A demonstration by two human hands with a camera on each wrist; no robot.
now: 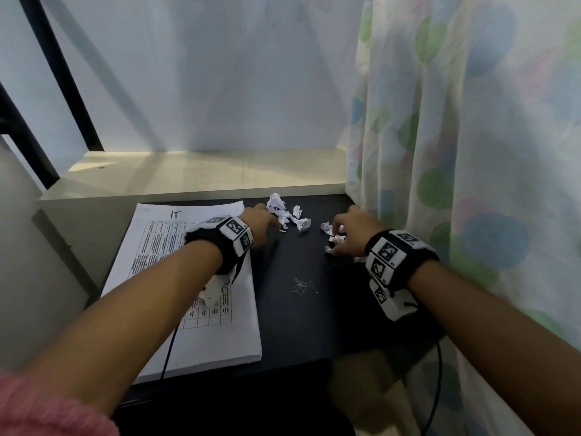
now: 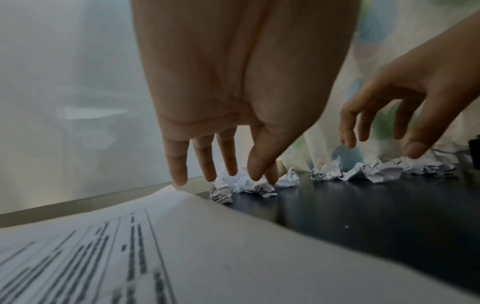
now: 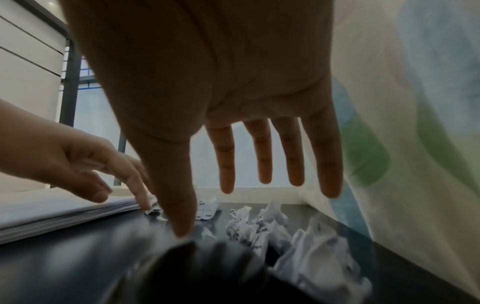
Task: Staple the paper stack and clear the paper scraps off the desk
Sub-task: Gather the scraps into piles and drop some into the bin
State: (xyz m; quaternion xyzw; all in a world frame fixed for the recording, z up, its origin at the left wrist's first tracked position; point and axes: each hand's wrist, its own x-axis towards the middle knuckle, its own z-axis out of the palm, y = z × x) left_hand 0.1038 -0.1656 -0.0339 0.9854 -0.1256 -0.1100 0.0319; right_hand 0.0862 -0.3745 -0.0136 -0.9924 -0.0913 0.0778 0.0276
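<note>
Head view: paper scraps (image 1: 287,212) lie under both hands' spread, empty fingers (image 2: 179,164), beside the paper stack (image 1: 188,309).

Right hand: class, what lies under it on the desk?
Under the right hand lie crumpled paper scraps on the black desk. A blurred dark object sits nearest the camera, unidentifiable.

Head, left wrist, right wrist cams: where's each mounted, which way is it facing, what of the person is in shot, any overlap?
Head: on the person's head, looking forward and down at the black desk; both forearms, left hand, right hand.
Left wrist: under the left hand, looking along its fingers over the paper stack to the paper scraps; right hand also shows.
Right wrist: under the right hand, looking along its fingers at the scraps; left hand at left.
Shared: scraps, stack, desk, both hands.
</note>
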